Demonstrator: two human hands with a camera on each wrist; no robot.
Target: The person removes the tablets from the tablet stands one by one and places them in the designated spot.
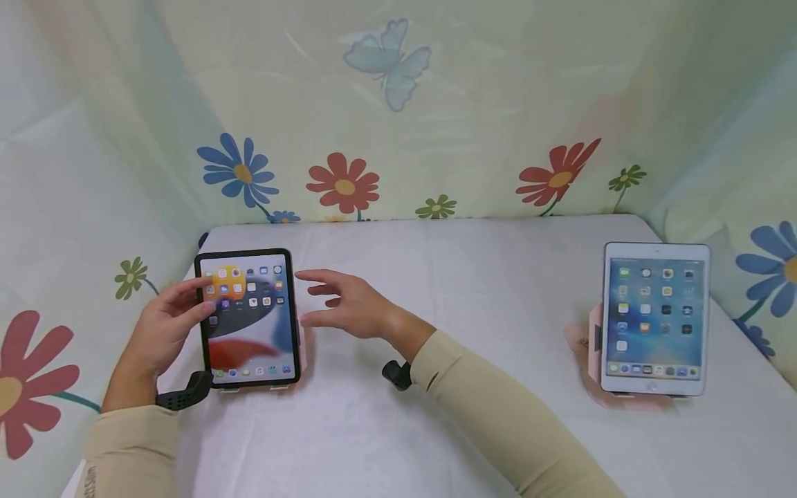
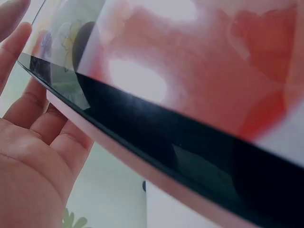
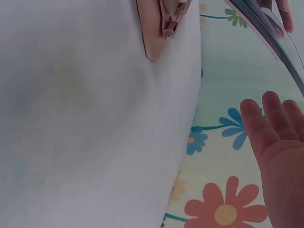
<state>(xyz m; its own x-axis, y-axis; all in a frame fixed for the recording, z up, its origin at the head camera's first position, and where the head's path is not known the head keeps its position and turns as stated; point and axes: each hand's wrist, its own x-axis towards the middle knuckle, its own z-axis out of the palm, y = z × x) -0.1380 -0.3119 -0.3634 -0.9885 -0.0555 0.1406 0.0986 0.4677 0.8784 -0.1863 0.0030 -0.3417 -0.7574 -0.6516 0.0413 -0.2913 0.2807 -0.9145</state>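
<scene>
Two pink stands (image 1: pixel 302 353) (image 1: pixel 593 360) support a black tablet (image 1: pixel 249 339) and a white tablet (image 1: pixel 656 311) on the surface (image 1: pixel 448 297); the tilt presumably presents each lit screen to the person. Small ledges (image 1: pixel 280 387) at the black tablet's 6 o'clock edge probably check sliding. This tablet is located between the hands. The left hand (image 1: pixel 158 335) is at its 9 o'clock edge, fingers parted: thumb and index overlap the front, other fingers reach behind, an arrangement suited to steadying that edge. Whether they press cannot be told. The right hand (image 1: pixel 351 304) is at 3 o'clock, fingers spread, just beside the opposite edge, gripping nothing. The white tablet sits farther out at 3 o'clock, well apart from both hands, borne by its stand alone.
</scene>
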